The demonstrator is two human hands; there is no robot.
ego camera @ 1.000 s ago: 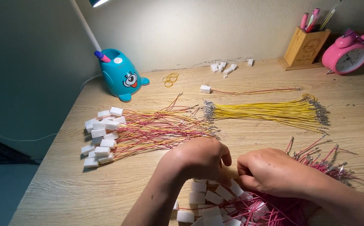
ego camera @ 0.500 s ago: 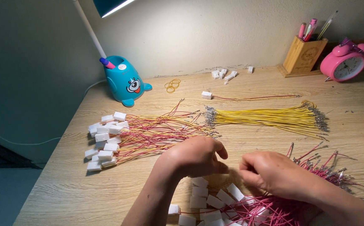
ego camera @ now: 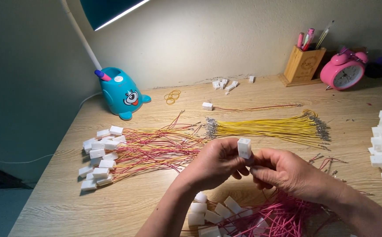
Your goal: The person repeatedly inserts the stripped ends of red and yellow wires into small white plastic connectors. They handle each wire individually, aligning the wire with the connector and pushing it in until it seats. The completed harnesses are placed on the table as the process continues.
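A small white connector housing (ego camera: pixel 244 148) was held upright above the wooden desk (ego camera: pixel 270 98), pinched between the fingers of the left hand (ego camera: pixel 215 163) and the right hand (ego camera: pixel 287 172); both hands were closed on it. Open desk surface was left between the hands and the bundle of yellow wires (ego camera: pixel 265 128) behind them. To the left, finished red-and-yellow leads with white plugs (ego camera: pixel 125 151) were spread close to the desk edge. Pink wires and loose white housings (ego camera: pixel 234 215) were piled at the near edge. A wooden pen holder (ego camera: pixel 304 65), containing pens, was set against the wall beside a pink alarm clock (ego camera: pixel 343 70).
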